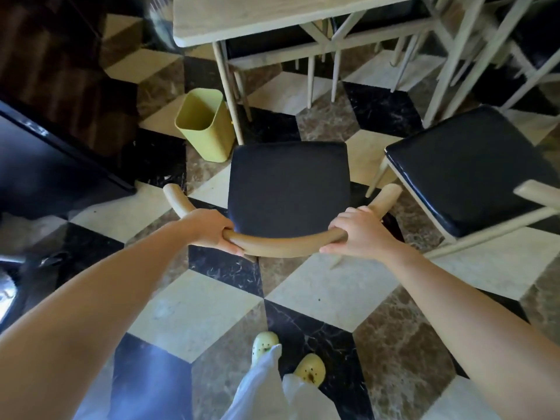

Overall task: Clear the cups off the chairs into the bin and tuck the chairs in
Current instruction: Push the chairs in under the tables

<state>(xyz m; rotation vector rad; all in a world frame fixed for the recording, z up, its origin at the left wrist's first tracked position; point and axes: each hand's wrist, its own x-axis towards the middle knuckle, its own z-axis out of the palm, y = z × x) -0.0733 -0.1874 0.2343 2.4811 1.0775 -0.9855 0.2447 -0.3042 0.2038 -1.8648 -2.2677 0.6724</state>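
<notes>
A chair with a black seat (288, 180) and a curved wooden back rail (281, 245) stands in front of me, facing the pale wooden table (242, 19). My left hand (212, 228) grips the rail on its left side. My right hand (360, 233) grips it on the right. The seat is bare; no cup shows on it. A yellow-green bin (204, 125) stands on the floor by the table's near left leg. A second black-seated chair (466, 171) stands to the right, its seat also bare.
More chairs sit tucked under the table at the back. A dark cabinet (54, 159) juts in at the left. The floor is checkered marble tile. My feet in yellow clogs (309, 368) stand behind the chair.
</notes>
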